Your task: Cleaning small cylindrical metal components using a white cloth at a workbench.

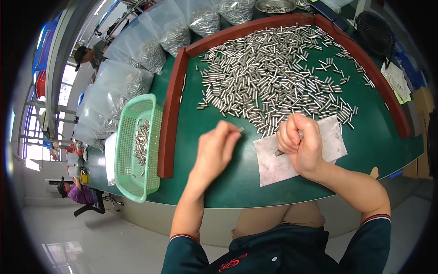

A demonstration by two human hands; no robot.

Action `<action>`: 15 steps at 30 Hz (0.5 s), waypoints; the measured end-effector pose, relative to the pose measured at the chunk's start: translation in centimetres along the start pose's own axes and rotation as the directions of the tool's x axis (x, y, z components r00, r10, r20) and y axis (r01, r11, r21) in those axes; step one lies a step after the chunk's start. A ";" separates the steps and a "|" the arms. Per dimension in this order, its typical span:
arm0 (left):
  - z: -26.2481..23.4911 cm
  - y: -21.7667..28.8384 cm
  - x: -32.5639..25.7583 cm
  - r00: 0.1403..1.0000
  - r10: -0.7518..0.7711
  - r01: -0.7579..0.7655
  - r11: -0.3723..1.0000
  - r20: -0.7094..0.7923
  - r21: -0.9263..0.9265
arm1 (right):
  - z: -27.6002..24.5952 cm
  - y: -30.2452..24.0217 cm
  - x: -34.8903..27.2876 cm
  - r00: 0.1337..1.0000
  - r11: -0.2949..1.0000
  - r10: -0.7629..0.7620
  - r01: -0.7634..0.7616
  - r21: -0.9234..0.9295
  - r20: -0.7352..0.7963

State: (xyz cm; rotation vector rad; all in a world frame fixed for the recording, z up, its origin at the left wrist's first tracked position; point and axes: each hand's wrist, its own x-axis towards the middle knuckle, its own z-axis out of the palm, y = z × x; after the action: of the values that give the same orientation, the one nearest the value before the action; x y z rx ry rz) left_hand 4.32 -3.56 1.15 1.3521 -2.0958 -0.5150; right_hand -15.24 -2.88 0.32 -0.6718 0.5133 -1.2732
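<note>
A large heap of short shiny metal pins [264, 73] lies on the green tabletop [228, 182]. Left of the cloth, my left hand [213, 153] is closed in a pinch, with one small metal pin [241, 130] showing at its fingertips. My right hand [300, 141] makes a fist over a stained white cloth [273, 171], at the near edge of the heap. A grey metal end [278, 153] sticks out below that fist, looking like a pin; how many the fist holds is hidden.
Red-brown wooden rails [171, 123] border the heap at left, back and right. A green plastic basket [153, 173] with some pins stands beyond the left rail. Clear bags of pins [175, 34] line the far left, and a metal bowl [276, 5] sits behind. Other people [80, 194] are farther off.
</note>
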 end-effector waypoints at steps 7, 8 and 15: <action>3.5 2.8 -1.3 0.963 0.133 -0.143 0.989 0.233 0.027 | -0.3 -1.2 0.1 0.987 0.987 -0.160 0.160 -0.026 0.006; 3.7 2.9 -1.4 0.961 0.136 -0.145 0.989 0.240 0.021 | -0.5 -1.1 0.0 0.993 0.992 -0.122 0.122 -0.015 -0.008; 3.8 3.2 -1.1 0.965 0.174 -0.179 0.984 0.194 0.008 | -0.6 -0.4 0.0 0.998 0.998 -0.047 0.049 0.038 -0.047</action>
State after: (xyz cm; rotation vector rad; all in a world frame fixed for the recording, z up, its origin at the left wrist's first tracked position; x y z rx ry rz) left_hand -0.06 -1.23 -0.06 1.1529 -2.3608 -0.5643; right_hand -15.93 -3.04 0.19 -0.6262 0.5114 -1.3431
